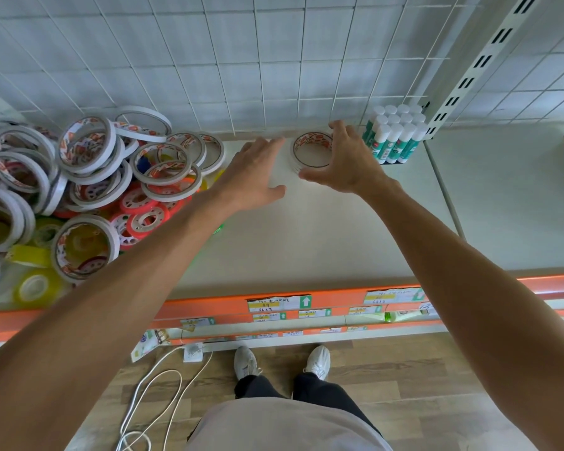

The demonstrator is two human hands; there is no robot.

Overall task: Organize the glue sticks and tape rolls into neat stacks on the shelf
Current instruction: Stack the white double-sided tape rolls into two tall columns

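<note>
Shoes (316, 361) and cable (150, 385) on wood floor, nearest. Right hand (345, 161) curled round tape roll (313, 150), lying flat on shelf (306, 239) near back grid, hole upward; possibly topping a short stack. Left hand (254, 177) just beside, fingers relaxed, empty. Glue sticks (394, 135) upright, right of roll. Loose tape pile (88, 183) at left.

One head-worn wide-angle view looks steeply down from close above the shelf (306, 242), facing the back grid wall (241, 60)
</note>
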